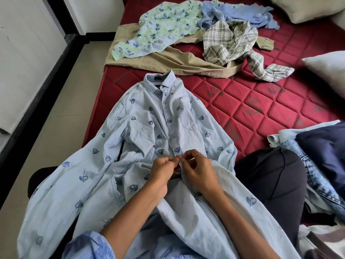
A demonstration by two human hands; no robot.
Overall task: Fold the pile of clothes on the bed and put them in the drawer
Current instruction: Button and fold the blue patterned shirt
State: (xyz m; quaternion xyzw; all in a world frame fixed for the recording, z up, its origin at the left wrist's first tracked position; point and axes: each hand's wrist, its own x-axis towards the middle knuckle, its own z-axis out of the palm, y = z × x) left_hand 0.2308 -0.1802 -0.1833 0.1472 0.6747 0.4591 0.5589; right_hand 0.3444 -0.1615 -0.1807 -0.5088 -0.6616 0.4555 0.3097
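A light blue shirt with dark leaf prints [149,128] lies face up over the near edge of the red quilted bed [261,109], collar away from me, its lower part draped over my lap. My left hand [164,171] and my right hand [197,172] meet at the shirt's button placket, each pinching the fabric at a button. Further back lies a loose pile: a green floral shirt [164,25], a plaid shirt [231,42], a plain blue garment [242,12] and beige trousers [168,58].
My knee in dark trousers [270,180] rests on the bed at the right. Beside it lie dark navy cloth [326,146] and bleached denim [317,184]. Pillows [328,71] sit at the right and back. Tiled floor [56,118] and a wall are at the left.
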